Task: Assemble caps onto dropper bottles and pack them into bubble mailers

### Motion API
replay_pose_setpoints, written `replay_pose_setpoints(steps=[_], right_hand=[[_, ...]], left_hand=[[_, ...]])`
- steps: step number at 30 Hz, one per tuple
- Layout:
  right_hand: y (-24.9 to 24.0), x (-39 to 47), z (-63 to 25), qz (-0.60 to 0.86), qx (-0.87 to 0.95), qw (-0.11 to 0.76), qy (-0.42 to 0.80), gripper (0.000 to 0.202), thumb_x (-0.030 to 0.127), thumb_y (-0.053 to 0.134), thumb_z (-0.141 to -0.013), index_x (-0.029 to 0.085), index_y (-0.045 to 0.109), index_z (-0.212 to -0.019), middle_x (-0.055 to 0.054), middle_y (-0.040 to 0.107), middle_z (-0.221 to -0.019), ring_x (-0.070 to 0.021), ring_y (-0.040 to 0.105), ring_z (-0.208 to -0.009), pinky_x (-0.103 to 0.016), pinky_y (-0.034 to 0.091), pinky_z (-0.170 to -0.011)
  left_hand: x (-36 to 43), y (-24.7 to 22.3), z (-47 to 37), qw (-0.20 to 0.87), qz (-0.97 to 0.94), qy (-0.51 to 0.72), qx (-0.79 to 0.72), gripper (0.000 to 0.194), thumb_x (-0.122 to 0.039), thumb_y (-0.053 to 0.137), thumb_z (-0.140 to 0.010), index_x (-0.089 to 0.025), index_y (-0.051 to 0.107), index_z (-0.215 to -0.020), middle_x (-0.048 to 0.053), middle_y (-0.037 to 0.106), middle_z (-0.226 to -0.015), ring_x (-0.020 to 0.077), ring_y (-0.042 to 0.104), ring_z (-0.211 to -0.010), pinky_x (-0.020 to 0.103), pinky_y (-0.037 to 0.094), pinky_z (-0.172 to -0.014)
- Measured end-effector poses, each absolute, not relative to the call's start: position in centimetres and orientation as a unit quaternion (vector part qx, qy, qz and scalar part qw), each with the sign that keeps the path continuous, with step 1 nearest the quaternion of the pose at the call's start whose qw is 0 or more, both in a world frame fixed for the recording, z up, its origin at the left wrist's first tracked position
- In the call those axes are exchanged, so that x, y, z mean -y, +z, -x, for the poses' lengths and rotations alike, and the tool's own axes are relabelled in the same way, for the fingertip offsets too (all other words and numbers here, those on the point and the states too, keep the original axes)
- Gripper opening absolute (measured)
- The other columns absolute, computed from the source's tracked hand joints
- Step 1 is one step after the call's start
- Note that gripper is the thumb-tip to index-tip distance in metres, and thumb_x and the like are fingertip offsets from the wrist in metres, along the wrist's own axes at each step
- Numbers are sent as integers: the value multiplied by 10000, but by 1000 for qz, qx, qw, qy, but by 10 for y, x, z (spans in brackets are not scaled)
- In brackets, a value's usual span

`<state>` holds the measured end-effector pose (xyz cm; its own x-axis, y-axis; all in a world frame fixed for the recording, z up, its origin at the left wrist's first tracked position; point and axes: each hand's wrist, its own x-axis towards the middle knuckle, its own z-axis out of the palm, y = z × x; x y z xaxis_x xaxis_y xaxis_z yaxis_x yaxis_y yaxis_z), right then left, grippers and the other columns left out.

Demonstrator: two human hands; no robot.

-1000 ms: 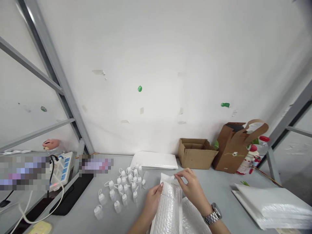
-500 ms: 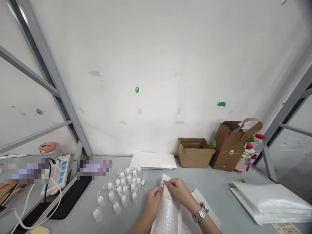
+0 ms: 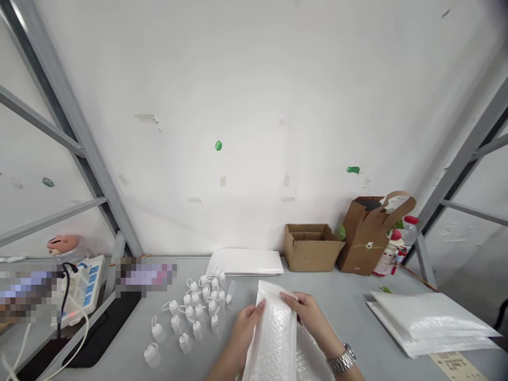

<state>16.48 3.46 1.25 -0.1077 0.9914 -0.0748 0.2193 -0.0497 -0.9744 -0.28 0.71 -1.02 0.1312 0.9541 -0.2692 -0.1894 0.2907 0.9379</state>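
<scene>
A white bubble mailer (image 3: 274,338) is held upright at the front centre, its narrow top end pointing toward the wall. My left hand (image 3: 248,329) grips its left edge, thumb on the front face. The right edge near the top is pinched by my right hand (image 3: 304,309), with a metal watch on that wrist. Another bubble mailer (image 3: 311,357) lies partly hidden beneath, to the right. Left of my hands, several small clear bottles with white caps (image 3: 197,330) stand grouped on the grey table (image 3: 222,365).
Flat white mailers (image 3: 245,262) lie by the wall. A cardboard box (image 3: 311,248), a brown paper bag (image 3: 361,241) and a red-capped bottle (image 3: 410,230) stand back right. Padded mailers (image 3: 431,320) are stacked at right. A power strip (image 3: 85,291) and black mat (image 3: 105,330) are at left.
My hands have moved apart, from together at the mailer's top to its two side edges. The mailer's front now shows more fully. The view has shifted slightly right.
</scene>
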Motion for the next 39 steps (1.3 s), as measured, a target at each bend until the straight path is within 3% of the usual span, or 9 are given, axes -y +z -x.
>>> replay_pose_setpoints(steps=[2, 5, 8, 14, 18, 23, 30, 35, 39], right_hand=[[16, -31, -169, 525, 555, 435, 476, 429, 579, 569, -673, 168, 652, -586, 15, 551, -500, -144, 501, -492, -246, 401, -465], [24, -22, -174, 481, 584, 448, 476, 416, 567, 568, -692, 200, 717, -817, -51, 698, -832, -229, 610, -815, -317, 478, -729], [29, -12, -176, 470, 603, 405, 501, 418, 571, 497, -753, 238, 726, -859, -58, 705, -943, -263, 584, -993, -397, 416, -895], [22, -5, -181, 512, 565, 440, 474, 328, 511, 609, -688, 245, 734, -832, -56, 703, -969, -278, 613, -960, -393, 446, -878], [40, 7, -225, 568, 534, 542, 313, 350, 517, 611, -669, 241, 727, -849, -60, 701, -972, -284, 609, -960, -406, 457, -875], [93, 46, -290, 683, 415, 599, -41, 426, 514, 539, -753, 228, 658, -1045, -62, 658, -1072, -288, 570, -1011, -453, 408, -920], [107, 46, -350, 621, 496, 429, -430, 340, 313, 458, -873, 129, 605, -1119, -135, 643, -1075, -236, 574, -959, -385, 428, -881], [39, 16, -401, 564, 695, 224, -386, 348, 250, 333, -903, 150, 666, -921, -93, 590, -1175, -231, 554, -961, -386, 433, -862], [-15, 4, -417, 590, 711, 159, -349, 434, 346, 301, -906, 195, 691, -793, -96, 624, -1119, -256, 558, -946, -375, 474, -696]], left_hand=[[-3, -7, 1, 678, -389, 421, -461, 508, -495, 750, -507, -127, 666, -848, 72, 694, -759, 246, 625, -749, 325, 464, -683], [2, -1, 0, 694, -399, 392, -453, 469, -380, 797, -480, -125, 669, -852, 91, 708, -827, 255, 640, -763, 321, 474, -677], [3, -1, 0, 677, -417, 392, -463, 437, -392, 777, -516, -124, 671, -844, 85, 709, -815, 245, 640, -748, 304, 471, -658], [-4, -15, 3, 595, -493, 410, -484, 526, -592, 567, -675, -111, 666, -865, 72, 681, -776, 239, 602, -768, 297, 444, -663], [-5, -17, 8, 383, -622, 414, -543, 518, -588, 497, -733, -172, 641, -1008, 76, 647, -855, 237, 563, -861, 350, 407, -817], [4, -16, 1, 247, -779, 248, -520, 851, -614, 754, -335, -224, 620, -1080, 90, 601, -974, 295, 515, -944, 436, 368, -881], [8, -19, -4, 221, -808, 200, -509, 899, -630, 753, -278, -241, 618, -1077, 92, 587, -989, 303, 507, -959, 429, 367, -874], [9, -14, -7, 182, -803, 196, -533, 765, -549, 798, -251, -204, 619, -910, 113, 556, -1099, 340, 461, -1052, 467, 327, -908], [9, -14, -9, 183, -795, 194, -544, 752, -558, 793, -255, -183, 590, -875, 124, 558, -1121, 346, 448, -1072, 474, 299, -926]])
